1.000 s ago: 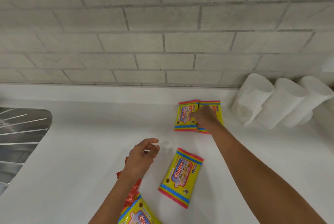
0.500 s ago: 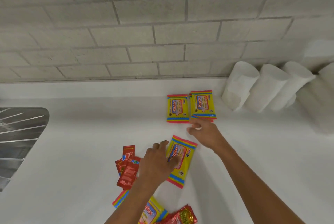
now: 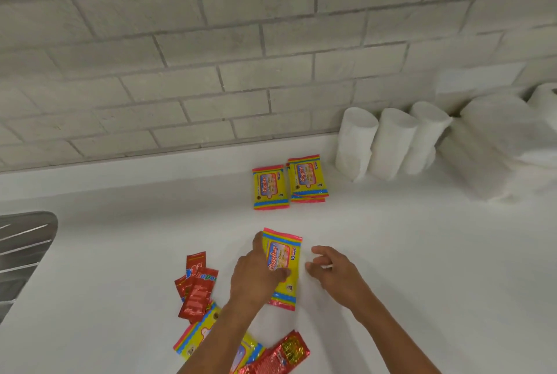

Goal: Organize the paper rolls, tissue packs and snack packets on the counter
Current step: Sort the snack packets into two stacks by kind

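Observation:
My left hand (image 3: 256, 274) grips a yellow tissue pack (image 3: 284, 256) lying mid-counter, fingers along its left edge and thumb over its face. My right hand (image 3: 333, 272) hovers just right of the pack, fingers apart and holding nothing. Near the wall lie a single tissue pack (image 3: 269, 188) and, beside it, a small stack of tissue packs (image 3: 307, 177). White paper rolls (image 3: 391, 144) stand in a row against the wall to their right. Red snack packets (image 3: 197, 286) lie left of my left arm. Partly hidden under that arm is another tissue pack (image 3: 196, 334).
Another red snack packet (image 3: 283, 352) lies at the bottom edge between my arms. More paper rolls (image 3: 494, 144) are heaped at the far right. A steel sink drainboard (image 3: 21, 253) borders the white counter (image 3: 120, 223) on the left. A grey brick wall rises behind.
My right hand has pulled back from the packs by the wall to beside the middle pack. My left hand has closed on that pack, which now lies straighter.

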`<state>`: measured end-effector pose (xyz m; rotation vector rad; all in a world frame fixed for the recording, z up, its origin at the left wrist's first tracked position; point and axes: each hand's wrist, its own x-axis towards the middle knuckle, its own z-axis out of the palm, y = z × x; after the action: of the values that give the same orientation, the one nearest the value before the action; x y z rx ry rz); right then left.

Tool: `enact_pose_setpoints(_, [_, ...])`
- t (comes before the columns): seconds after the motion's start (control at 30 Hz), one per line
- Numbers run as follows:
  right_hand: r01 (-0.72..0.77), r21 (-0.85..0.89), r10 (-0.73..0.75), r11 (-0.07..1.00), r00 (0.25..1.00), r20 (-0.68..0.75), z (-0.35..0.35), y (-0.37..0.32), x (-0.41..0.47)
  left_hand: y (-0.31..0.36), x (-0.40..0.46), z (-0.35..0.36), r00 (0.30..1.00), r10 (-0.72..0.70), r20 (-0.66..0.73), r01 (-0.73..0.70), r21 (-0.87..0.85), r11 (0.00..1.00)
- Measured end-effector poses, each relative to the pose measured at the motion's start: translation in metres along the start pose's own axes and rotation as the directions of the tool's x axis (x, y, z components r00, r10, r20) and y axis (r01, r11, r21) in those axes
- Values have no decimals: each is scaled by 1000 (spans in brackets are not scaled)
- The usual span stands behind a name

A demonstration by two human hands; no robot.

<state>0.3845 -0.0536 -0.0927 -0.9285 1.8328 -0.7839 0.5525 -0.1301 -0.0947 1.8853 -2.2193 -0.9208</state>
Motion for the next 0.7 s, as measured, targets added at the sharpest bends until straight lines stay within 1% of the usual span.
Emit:
enact_pose_setpoints(0.07, [-18, 60, 17, 998, 1000, 18, 2, 3, -4, -2, -1, -6, 1000, 10, 18, -8, -126, 992])
enact_pose_setpoints(0.17, [-58, 166, 47, 984, 996, 71, 5, 1, -8, -6, -1, -14, 999, 48, -1, -46, -303, 952])
enact_pose_setpoints(0.33, [-130, 363, 57, 923, 977, 205, 7, -16, -4, -2, -9, -32, 996, 80, -38, -87, -564, 821])
enact_pose_setpoints(0.4, [-116, 419, 3, 901, 965, 263, 8, -27, -2, 0, -8, -39, 996, 79, -46, -91, -613, 785])
enact_pose_setpoints(0.47, [-87, 454, -43, 887, 962, 268, 9, -39, 3, 0, -4, -45, 996, 69, -61, -92, -638, 764])
enact_pose_setpoints(0.6, [-51, 435, -50, 899, 975, 218, 12, -59, 27, -8, 8, -55, 995, 38, -93, -90, -663, 743])
enact_pose_setpoints(0.7, [-32, 423, -34, 906, 988, 149, 11, -74, 52, -21, 18, -59, 995, 9, -99, -73, -667, 742])
